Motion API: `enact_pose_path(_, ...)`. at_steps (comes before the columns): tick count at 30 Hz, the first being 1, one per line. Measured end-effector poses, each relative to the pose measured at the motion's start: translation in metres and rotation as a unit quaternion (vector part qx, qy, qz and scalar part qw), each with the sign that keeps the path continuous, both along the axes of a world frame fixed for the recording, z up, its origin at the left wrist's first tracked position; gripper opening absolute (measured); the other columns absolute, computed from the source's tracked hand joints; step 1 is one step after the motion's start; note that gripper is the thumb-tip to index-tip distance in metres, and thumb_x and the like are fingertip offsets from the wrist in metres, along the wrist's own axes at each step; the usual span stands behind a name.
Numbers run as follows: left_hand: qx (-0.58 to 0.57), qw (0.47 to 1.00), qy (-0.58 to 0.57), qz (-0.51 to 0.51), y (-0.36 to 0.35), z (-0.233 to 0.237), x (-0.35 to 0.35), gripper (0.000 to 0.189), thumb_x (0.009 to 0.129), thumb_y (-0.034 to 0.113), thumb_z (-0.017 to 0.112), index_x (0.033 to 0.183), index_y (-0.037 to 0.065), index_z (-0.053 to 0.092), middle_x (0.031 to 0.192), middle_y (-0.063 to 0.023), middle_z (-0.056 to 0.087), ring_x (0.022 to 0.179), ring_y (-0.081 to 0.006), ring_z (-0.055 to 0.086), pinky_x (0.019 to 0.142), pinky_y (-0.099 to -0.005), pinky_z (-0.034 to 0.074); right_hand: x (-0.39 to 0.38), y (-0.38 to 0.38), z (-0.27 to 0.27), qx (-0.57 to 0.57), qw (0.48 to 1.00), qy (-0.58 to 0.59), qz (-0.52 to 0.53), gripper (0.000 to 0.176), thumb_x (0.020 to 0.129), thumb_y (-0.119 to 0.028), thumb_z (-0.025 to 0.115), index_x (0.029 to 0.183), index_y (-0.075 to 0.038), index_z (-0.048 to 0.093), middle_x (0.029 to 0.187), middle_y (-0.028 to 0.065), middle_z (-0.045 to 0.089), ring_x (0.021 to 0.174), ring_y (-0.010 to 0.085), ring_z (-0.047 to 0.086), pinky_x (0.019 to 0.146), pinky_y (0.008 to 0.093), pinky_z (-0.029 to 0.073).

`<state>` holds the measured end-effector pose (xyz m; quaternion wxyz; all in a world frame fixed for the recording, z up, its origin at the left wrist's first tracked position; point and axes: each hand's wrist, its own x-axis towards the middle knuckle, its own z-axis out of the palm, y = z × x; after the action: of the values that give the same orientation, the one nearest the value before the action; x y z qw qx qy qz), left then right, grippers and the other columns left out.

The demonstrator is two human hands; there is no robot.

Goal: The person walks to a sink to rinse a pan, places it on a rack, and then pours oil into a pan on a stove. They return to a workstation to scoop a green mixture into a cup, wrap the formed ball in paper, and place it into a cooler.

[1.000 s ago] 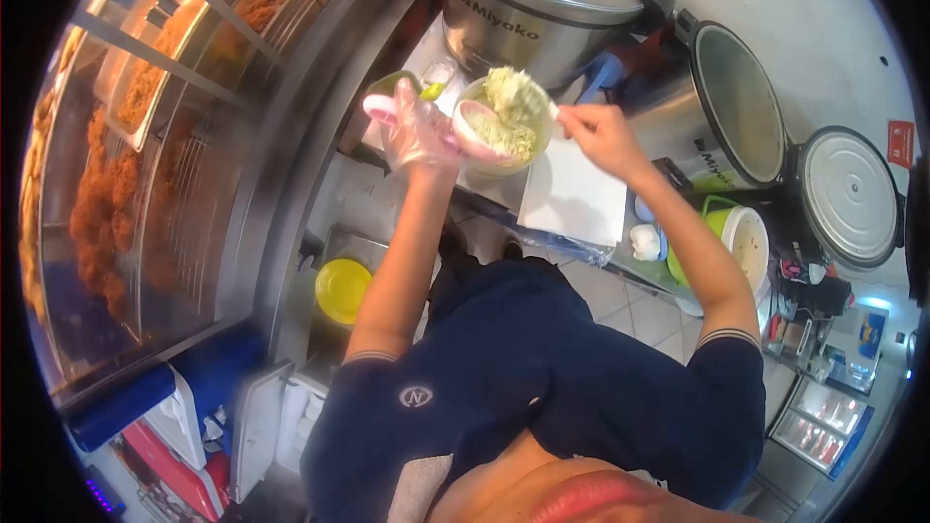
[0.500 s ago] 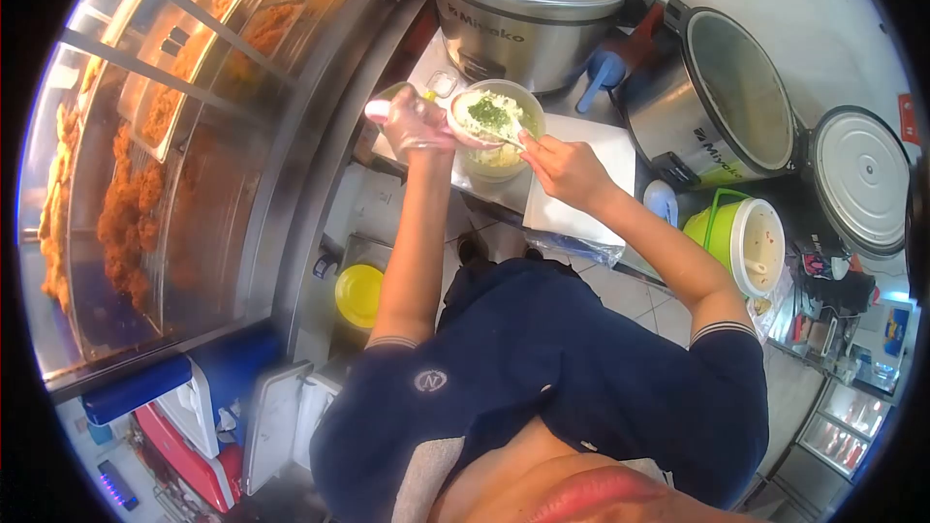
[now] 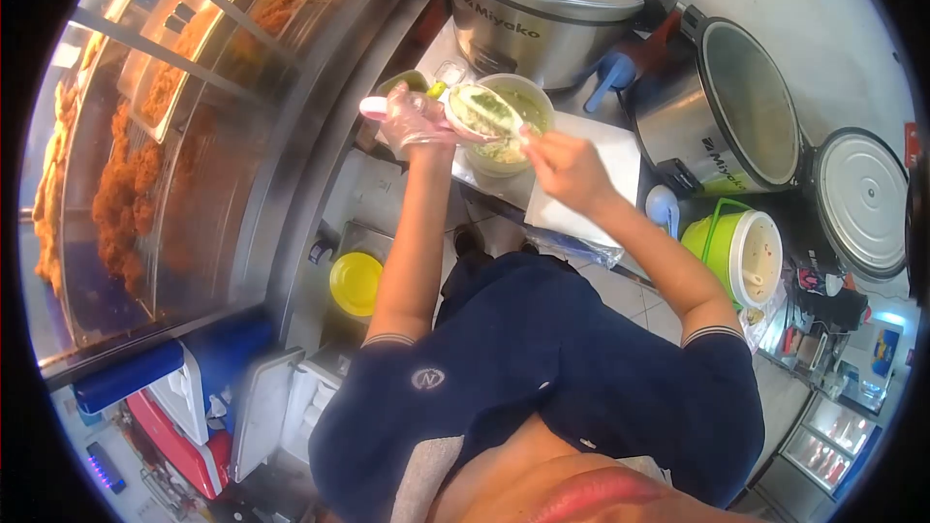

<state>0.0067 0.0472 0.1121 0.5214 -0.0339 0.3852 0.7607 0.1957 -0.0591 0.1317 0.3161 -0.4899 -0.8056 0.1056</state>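
Note:
My left hand (image 3: 412, 121), in a clear plastic glove, is closed around a pink scoop-like bowl (image 3: 463, 129), whose pale end sticks out past my fingers. Mashed pale food with green bits (image 3: 484, 108) lies in it, tilted over a round translucent tub (image 3: 539, 102). The tub holds more pale, green-flecked food. At the bowl's right edge, my right hand (image 3: 567, 167) pinches a spoon (image 3: 524, 134); its handle is mostly hidden by the fingers and blurred. A white board or sheet (image 3: 591, 174) lies under my right wrist.
A large lidded Miyako rice cooker (image 3: 542, 24) stands behind the tub, and an opened one (image 3: 722, 107) to the right. A green bucket (image 3: 712, 242) and blue ladle (image 3: 663, 208) are nearby. At left, a glass display case (image 3: 213, 155) holds fried food; a yellow bowl (image 3: 356, 284) sits lower.
The pink bowl has tipped further toward the tub, and its green topping looks more spread. My right hand has shifted slightly right and down, and the view has moved a little.

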Motion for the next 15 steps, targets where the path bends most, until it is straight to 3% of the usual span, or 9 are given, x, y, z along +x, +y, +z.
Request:
enact_pose_path(4, 0.027, 0.999, 0.035, 0.022, -0.014, 0.016, -0.022, 0.025, 0.082, 0.014, 0.057, 0.066, 0.014, 0.038, 0.048, 0.0026, 0.035, 0.037, -0.0108, 0.035, 0.034, -0.0256, 0.028, 0.027, 0.026, 0.005, -0.052, 0.996, -0.039, -0.057, 0.028, 0.085, -0.022, 0.062, 0.108, -0.007, 0.068, 0.080, 0.0114, 0.062, 0.069, 0.0309, 0.061, 0.063, 0.0400, 0.049)
enact_pose_path(5, 0.027, 0.999, 0.041, -0.001, -0.015, 0.019, -0.026, 0.026, 0.083, 0.020, 0.056, 0.064, 0.015, 0.038, 0.047, 0.0017, 0.036, 0.039, -0.0126, 0.038, 0.042, -0.0303, 0.037, 0.032, 0.034, 0.001, -0.057, 0.996, -0.053, -0.045, 0.030, 0.085, -0.024, 0.062, 0.110, -0.009, 0.068, 0.085, 0.0122, 0.063, 0.075, 0.0308, 0.062, 0.066, 0.0399, 0.050)
enact_pose_path(6, 0.022, 0.998, 0.049, -0.028, -0.019, 0.018, -0.029, 0.028, 0.083, 0.027, 0.054, 0.063, 0.016, 0.038, 0.046, 0.0009, 0.037, 0.042, -0.0143, 0.042, 0.050, -0.0349, 0.046, 0.038, 0.045, -0.005, 0.040, 0.999, -0.006, -0.021, 0.034, 0.084, -0.029, 0.064, 0.112, -0.011, 0.067, 0.096, 0.0131, 0.064, 0.084, 0.0290, 0.063, 0.073, 0.0388, 0.050)
enact_pose_path(7, 0.035, 0.997, 0.033, -0.060, -0.023, 0.014, -0.030, 0.027, 0.083, 0.028, 0.054, 0.063, 0.016, 0.040, 0.046, 0.0010, 0.038, 0.043, -0.0145, 0.043, 0.054, -0.0362, 0.047, 0.053, 0.058, -0.007, 0.072, 0.995, 0.070, -0.006, 0.036, 0.082, -0.027, 0.068, 0.114, -0.011, 0.065, 0.103, 0.0131, 0.065, 0.084, 0.0267, 0.064, 0.073, 0.0353, 0.050)
enact_pose_path(8, 0.051, 0.995, 0.013, -0.090, -0.025, 0.013, -0.024, 0.027, 0.082, 0.029, 0.054, 0.063, 0.016, 0.041, 0.046, 0.0010, 0.038, 0.045, -0.0148, 0.045, 0.059, -0.0374, 0.049, 0.062, 0.046, 0.018, -0.043, 0.980, 0.177, -0.078, 0.031, 0.080, -0.021, 0.070, 0.107, -0.008, 0.067, 0.103, 0.0118, 0.067, 0.084, 0.0242, 0.066, 0.073, 0.0314, 0.050)
enact_pose_path(9, -0.001, 0.997, -0.008, -0.081, -0.046, 0.057, 0.011, 0.025, 0.082, 0.029, 0.055, 0.064, 0.015, 0.043, 0.046, 0.0014, 0.039, 0.044, -0.0145, 0.044, 0.058, -0.0368, 0.049, 0.087, 0.043, 0.021, -0.015, 0.974, 0.172, -0.150, 0.021, 0.080, -0.014, 0.070, 0.099, -0.005, 0.069, 0.094, 0.0103, 0.069, 0.080, 0.0227, 0.066, 0.071, 0.0294, 0.050)
enact_pose_path(12, 0.100, 0.960, -0.047, -0.256, -0.065, 0.015, 0.036, 0.026, 0.082, 0.030, 0.056, 0.065, 0.014, 0.045, 0.046, 0.0017, 0.039, 0.043, -0.0130, 0.042, 0.053, -0.0337, 0.047, 0.143, -0.015, 0.023, -0.060, 0.924, 0.205, -0.319, 0.013, 0.084, -0.011, 0.065, 0.093, -0.002, 0.069, 0.074, 0.0061, 0.068, 0.062, 0.0107, 0.059, 0.059, 0.0256, 0.045)
enact_pose_path(14, 0.046, 0.962, -0.049, -0.265, -0.087, 0.015, 0.084, 0.022, 0.084, 0.027, 0.057, 0.071, 0.011, 0.049, 0.047, 0.0039, 0.035, 0.042, -0.0101, 0.038, 0.038, -0.0224, 0.031, 0.170, -0.067, -0.013, -0.123, 0.893, 0.233, -0.366, 0.010, 0.084, -0.009, 0.064, 0.089, -0.002, 0.069, 0.068, 0.0033, 0.065, 0.058, 0.0060, 0.053, 0.054, 0.0227, 0.042)
enact_pose_path(15, 0.031, 0.957, -0.053, -0.284, -0.094, 0.005, 0.101, 0.020, 0.085, 0.026, 0.057, 0.074, 0.010, 0.049, 0.050, 0.0043, 0.036, 0.042, -0.0101, 0.037, 0.037, -0.0224, 0.030, 0.173, -0.093, -0.028, -0.151, 0.874, 0.271, -0.374, 0.008, 0.084, -0.008, 0.065, 0.087, -0.002, 0.069, 0.066, 0.0024, 0.064, 0.057, 0.0056, 0.052, 0.052, 0.0223, 0.041)
